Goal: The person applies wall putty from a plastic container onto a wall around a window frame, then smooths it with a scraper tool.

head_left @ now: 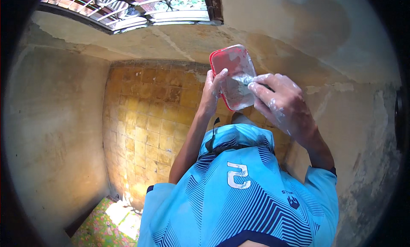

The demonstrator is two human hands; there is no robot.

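Observation:
A red rectangular plastic tub [232, 61] smeared inside with whitish paste [239, 93] is tilted in front of my body. My left hand [212, 88] grips it by its left side, thumb over the rim. In my right hand [284, 102], closed and spattered with white, is a small paste-covered putty knife [244, 79]. Its blade reaches into the tub and touches the paste. My fingers hide most of the handle, so its shape cannot be made out.
Ahead is a stained, peeling wall [183, 44] below a window with metal bars [158, 10]. Yellow-brown square tiles [160, 119] cover the floor. A bare plaster wall [55, 131] rises at left, a flaking one [358, 131] at right. Flowered fabric [98, 223] lies at lower left.

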